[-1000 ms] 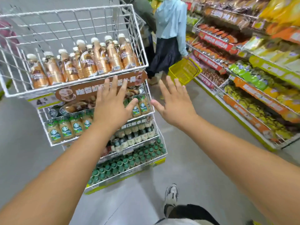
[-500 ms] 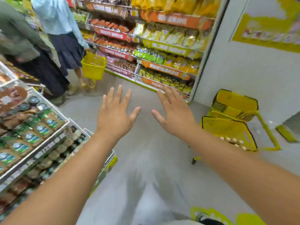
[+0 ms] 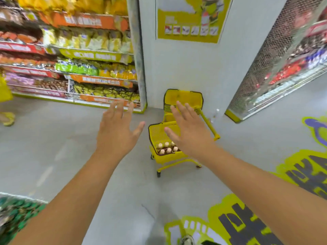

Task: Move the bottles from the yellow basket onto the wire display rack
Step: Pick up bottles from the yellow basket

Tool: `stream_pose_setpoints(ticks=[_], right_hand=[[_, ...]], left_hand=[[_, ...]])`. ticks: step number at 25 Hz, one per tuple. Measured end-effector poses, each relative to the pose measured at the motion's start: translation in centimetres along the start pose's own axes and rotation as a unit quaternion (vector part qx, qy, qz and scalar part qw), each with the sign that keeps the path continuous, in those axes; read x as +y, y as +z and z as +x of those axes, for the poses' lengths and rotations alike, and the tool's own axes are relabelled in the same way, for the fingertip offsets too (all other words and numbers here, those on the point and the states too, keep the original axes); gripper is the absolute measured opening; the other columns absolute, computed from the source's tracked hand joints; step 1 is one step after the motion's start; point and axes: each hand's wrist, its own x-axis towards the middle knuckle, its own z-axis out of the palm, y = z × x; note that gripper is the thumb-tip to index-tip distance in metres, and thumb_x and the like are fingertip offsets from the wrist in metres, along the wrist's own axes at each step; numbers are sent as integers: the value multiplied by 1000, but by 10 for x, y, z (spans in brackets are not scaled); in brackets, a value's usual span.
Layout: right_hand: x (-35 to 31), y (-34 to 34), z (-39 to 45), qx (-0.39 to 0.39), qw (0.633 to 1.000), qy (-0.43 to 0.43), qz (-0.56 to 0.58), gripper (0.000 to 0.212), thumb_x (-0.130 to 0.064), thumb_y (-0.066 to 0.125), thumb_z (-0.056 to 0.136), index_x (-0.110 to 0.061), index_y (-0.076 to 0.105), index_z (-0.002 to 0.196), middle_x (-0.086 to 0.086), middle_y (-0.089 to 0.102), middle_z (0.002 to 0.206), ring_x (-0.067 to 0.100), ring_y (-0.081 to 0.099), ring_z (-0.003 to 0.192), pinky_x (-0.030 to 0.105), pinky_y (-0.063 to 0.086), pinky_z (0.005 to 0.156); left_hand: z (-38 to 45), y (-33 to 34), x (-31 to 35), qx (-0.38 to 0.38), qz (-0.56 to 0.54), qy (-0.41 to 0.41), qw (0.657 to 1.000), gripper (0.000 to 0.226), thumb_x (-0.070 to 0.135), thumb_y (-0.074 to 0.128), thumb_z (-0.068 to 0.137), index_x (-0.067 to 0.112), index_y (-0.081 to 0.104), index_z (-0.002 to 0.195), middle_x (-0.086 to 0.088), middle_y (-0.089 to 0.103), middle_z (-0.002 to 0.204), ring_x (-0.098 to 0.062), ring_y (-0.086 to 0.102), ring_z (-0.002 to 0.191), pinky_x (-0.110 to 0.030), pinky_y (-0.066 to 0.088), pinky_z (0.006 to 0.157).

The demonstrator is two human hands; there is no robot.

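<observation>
Left hand (image 3: 117, 134) and right hand (image 3: 189, 133) stretched forward, fingers spread, each grip empty, above yellow basket (image 3: 159, 133) of bottles (image 3: 167, 148)

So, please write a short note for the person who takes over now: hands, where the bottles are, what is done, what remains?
Left hand: open, empty, raised in the air.
Right hand: open, empty, reaching toward the yellow basket.
The basket stands on its wheeled frame on the floor by the white pillar. Bottles with pale caps stand upright inside; about five caps are visible.
The wire display rack is not clearly in view, so the done count cannot be told.
Left: take the bottles and carry them to the rack.
</observation>
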Motion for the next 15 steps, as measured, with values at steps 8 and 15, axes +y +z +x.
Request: stream_pose_setpoints(ticks=[8, 15], right_hand=[[133, -6, -2, 16, 993, 67, 93, 86, -68, 26, 92, -15, 30, 161, 6, 21, 170, 28, 15, 157, 44, 20, 127], [204, 37, 20, 2, 986, 109, 124, 75, -56, 45, 100, -15, 28, 161, 4, 21, 170, 22, 13, 157, 30, 9, 124]], left_hand=[[66, 55, 138, -41, -22, 80, 996, 84, 73, 20, 92, 20, 35, 157, -12, 26, 166, -32, 19, 154, -49, 22, 123], [126, 128, 183, -81, -54, 125, 987, 81, 70, 28, 94, 21, 32, 158, -11, 23, 167, -32, 18, 154, -52, 24, 123]])
